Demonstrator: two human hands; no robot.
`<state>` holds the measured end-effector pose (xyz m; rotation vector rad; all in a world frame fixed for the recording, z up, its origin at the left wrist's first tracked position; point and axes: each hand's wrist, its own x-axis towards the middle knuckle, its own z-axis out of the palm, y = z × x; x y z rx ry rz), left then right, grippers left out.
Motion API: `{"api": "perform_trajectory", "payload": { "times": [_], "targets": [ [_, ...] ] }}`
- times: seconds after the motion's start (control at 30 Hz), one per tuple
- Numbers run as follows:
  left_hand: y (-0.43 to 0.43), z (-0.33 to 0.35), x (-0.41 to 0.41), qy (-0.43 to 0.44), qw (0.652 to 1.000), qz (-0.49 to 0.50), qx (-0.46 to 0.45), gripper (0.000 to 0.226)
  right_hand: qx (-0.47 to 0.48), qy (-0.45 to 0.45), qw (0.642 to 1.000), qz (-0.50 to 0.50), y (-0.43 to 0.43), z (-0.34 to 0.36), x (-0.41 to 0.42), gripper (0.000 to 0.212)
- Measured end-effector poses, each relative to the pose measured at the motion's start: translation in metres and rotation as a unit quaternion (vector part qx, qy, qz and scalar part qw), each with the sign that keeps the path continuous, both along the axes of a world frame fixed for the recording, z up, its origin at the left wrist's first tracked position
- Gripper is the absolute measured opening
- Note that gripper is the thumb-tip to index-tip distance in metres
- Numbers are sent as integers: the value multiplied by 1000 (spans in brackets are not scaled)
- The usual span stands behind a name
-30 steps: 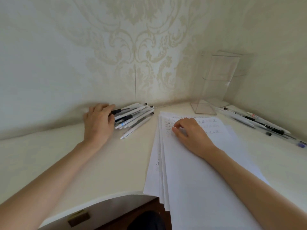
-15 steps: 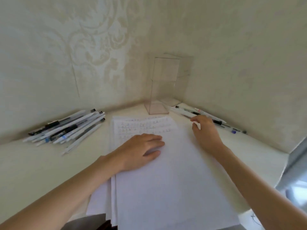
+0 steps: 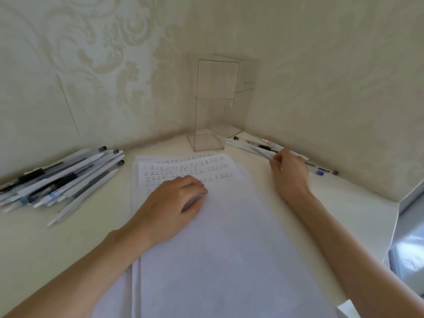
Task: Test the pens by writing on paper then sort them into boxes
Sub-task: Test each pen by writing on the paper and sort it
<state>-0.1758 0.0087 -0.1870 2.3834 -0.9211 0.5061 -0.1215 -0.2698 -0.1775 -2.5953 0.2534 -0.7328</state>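
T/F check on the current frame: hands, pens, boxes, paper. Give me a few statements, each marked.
1. The left hand rests on the paper. True.
2. The clear boxes hold sorted pens. False: no pens show inside them.
3. The pile of pens lies left of the paper. True.
4. The right hand presses the paper down. False: it pinches a pen over by the right wall.
5. The top of the paper is blank. False: rows of written marks cover it.
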Motion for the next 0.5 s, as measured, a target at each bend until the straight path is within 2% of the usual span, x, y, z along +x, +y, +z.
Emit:
{"api": "perform_trajectory", "payload": {
  "times": [0.07, 0.13, 0.2, 0.27, 0.37, 0.5],
  "targets": [
    [2, 2, 2, -10, 997, 44, -59, 39, 140, -57, 985, 83, 11, 10, -13, 6],
    [2, 8, 3, -51, 991, 85, -86, 42, 219, -70, 954, 193, 25, 22, -29, 10],
    [2, 12, 3, -105, 986, 115, -62, 48, 259, -24, 918, 299, 41, 30, -43, 17],
    [3, 13, 3, -121, 986, 117, -16, 48, 289, 40, 880, 374, 53, 33, -53, 13],
    [1, 12, 1, -89, 991, 97, 9, 39, 333, 77, 847, 408, 60, 33, -57, 6],
    [-4, 10, -1, -58, 996, 63, 11, 39, 404, 93, 803, 428, 60, 30, -54, 4]
  ]
}}
